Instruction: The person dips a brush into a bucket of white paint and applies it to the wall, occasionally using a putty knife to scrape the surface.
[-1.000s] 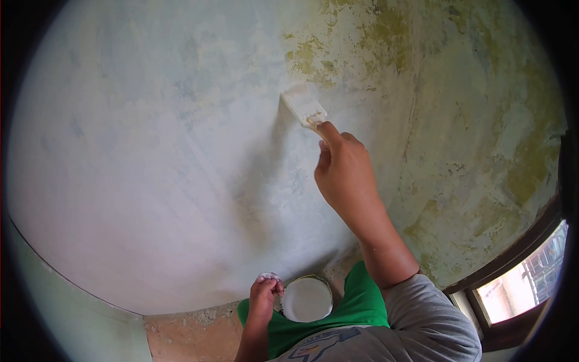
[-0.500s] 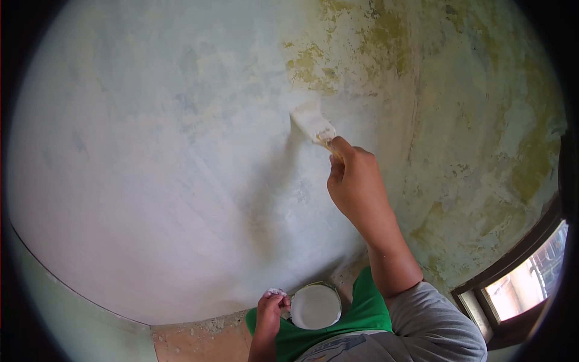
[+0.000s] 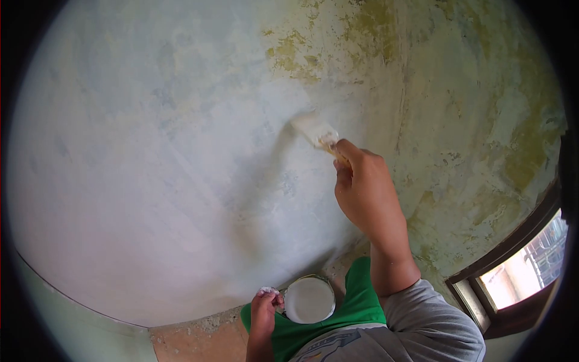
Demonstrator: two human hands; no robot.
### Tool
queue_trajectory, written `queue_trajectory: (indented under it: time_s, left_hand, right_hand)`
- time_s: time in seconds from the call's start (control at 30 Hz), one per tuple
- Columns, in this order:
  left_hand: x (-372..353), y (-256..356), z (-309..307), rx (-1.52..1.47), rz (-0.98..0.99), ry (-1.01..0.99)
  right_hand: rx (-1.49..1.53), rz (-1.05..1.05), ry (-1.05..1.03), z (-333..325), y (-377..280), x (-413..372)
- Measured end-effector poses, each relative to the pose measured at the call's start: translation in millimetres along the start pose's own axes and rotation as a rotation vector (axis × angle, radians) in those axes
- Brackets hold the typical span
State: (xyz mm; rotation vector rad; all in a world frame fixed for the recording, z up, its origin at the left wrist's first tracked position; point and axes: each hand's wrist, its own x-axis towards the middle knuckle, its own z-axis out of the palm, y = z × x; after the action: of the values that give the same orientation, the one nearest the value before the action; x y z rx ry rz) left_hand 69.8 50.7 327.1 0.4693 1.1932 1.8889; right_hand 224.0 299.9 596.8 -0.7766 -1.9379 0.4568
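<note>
My right hand (image 3: 368, 181) is closed round the handle of a wide brush (image 3: 316, 130) with whitish bristles. The bristles are at the wall (image 3: 181, 151), on a pale coated stretch below a mottled yellow-green patch (image 3: 301, 51). Low in the view, my left hand (image 3: 263, 311) is closed beside a round container of white paint (image 3: 310, 300). White stuff covers its fingertips; whether they grip the container's rim or something small, I cannot make out.
A dark-framed window (image 3: 525, 265) is at the lower right. Below the wall runs a tan floor strip (image 3: 193, 338) with crumbs of debris. Green shorts (image 3: 365, 295) and a grey sleeve (image 3: 431, 320) show around the container.
The brush has moved slightly down the wall with my right hand, relative to the yellow-green patch. The whole view has shifted a little. My left hand stays by the container.
</note>
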Motion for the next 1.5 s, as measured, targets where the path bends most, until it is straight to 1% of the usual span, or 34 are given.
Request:
queue_trajectory:
  time_s: [0.07,0.17,0.2,0.27,0.33,0.4,0.47,0.57,0.6,0.67,0.73,0.8,0.97,1.0,1.07,1.17,1.3,1.37,1.5]
  left_hand:
    - [0.3,-0.9,2.0,0.012,-0.017,0.010]
    - [1.3,0.0,3.5,0.022,-0.034,0.007]
    - [2.7,-0.1,3.3,0.019,-0.031,-0.009]
    - [6.5,-3.6,3.0,0.014,-0.020,-0.014]
    - [4.8,-3.6,5.2,0.017,-0.018,-0.015]
    - [2.8,-0.9,12.5,-0.003,-0.024,0.018]
    - [3.3,-2.3,9.6,-0.001,-0.027,0.013]
    - [2.3,-4.4,7.6,-0.004,-0.034,0.015]
    - [3.0,-4.1,7.3,-0.007,-0.037,0.022]
    - [3.8,-4.6,8.3,-0.015,-0.019,0.015]
    - [1.6,-5.5,7.5,-0.020,-0.008,0.014]
    - [2.1,-5.9,5.6,0.033,-0.047,0.006]
    - [1.3,-4.9,4.9,0.034,-0.048,-0.007]
    - [1.6,-5.1,4.5,0.047,-0.065,-0.007]
    - [1.1,-7.1,7.2,0.046,-0.059,-0.011]
    - [1.0,-7.8,9.3,0.049,-0.059,-0.027]
    - [3.3,-4.1,17.7,0.036,-0.040,-0.020]
    - [5.2,-4.7,20.3,0.020,-0.042,-0.035]
    - [0.4,-8.7,21.7,0.028,-0.047,-0.062]
  right_hand:
    - [0.059,-0.049,0.145,5.4,-4.0,7.3]
    - [0.038,-0.054,0.089,36.1,25.3,14.2]
    - [0.037,-0.054,0.090,33.1,25.1,10.8]
    - [-0.011,0.016,-0.006,19.2,21.6,3.1]
    - [-0.003,0.009,0.000,0.7,11.4,0.4]
    - [0.007,0.004,0.009,-0.6,8.0,1.1]
    - [0.077,-0.068,0.161,11.5,6.3,6.4]
    - [0.057,-0.050,0.109,43.5,29.1,10.7]
    - [0.056,-0.049,0.110,44.8,30.4,7.4]
    - [-0.041,-0.029,0.049,44.4,32.6,-0.7]
    - [-0.045,-0.007,0.015,41.1,31.8,-2.6]
    - [-0.050,0.015,-0.015,31.9,28.4,-5.5]
    - [-0.012,-0.035,0.072,-7.8,2.3,-8.9]
    - [-0.010,-0.039,0.069,-6.0,0.5,-6.9]
    - [0.078,-0.105,0.153,3.2,-4.8,1.2]
    - [0.117,-0.125,0.186,31.1,-3.6,18.2]
    - [0.048,-0.104,0.119,41.4,7.9,15.8]
    - [-0.027,-0.060,0.018,35.4,15.1,5.4]
    - [-0.052,-0.047,-0.032,17.4,7.7,-9.2]
